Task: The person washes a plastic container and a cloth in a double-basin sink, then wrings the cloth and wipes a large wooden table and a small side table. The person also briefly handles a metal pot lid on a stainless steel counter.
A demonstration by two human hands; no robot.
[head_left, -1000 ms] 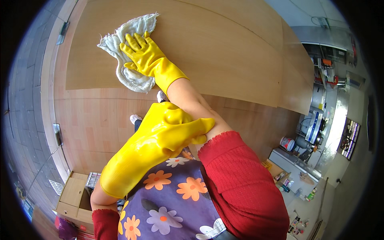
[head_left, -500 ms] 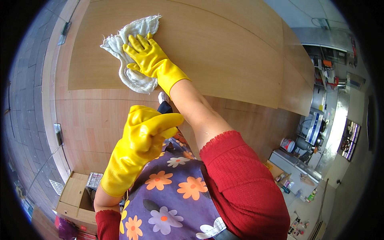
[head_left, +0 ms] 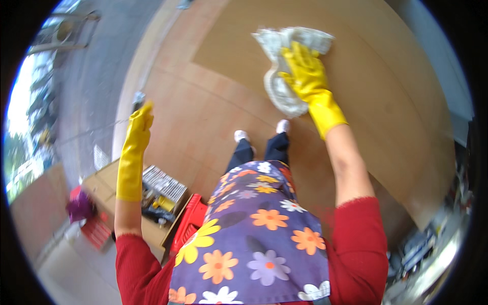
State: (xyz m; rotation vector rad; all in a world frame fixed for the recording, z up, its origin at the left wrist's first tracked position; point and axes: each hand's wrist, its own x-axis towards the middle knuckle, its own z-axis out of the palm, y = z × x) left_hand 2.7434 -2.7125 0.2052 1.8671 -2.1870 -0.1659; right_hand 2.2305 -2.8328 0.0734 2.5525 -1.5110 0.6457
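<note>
My right hand (head_left: 306, 73), in a yellow rubber glove, lies flat on a white cloth (head_left: 278, 84). Its fingers are stretched out over the rag, which is spread and crumpled on a light brown wooden table top (head_left: 376, 96), close to the near edge. Held out to the left, away from the table, my left hand (head_left: 141, 121) wears a matching yellow glove. Its fingers look curled together with nothing visible in them, though motion blurs them.
Below the left forearm stands an open wooden cabinet (head_left: 107, 185) with a wire rack (head_left: 165, 183) and small items. A red plastic thing (head_left: 190, 221) sits beside it. Tiled floor (head_left: 183, 107) stretches around my feet. A metal door fitting (head_left: 138, 99) is just beyond the left hand.
My left hand has swung out from in front of my body to the left. The view has turned, so table, cloth and right hand appear farther right; the right hand stays on the cloth.
</note>
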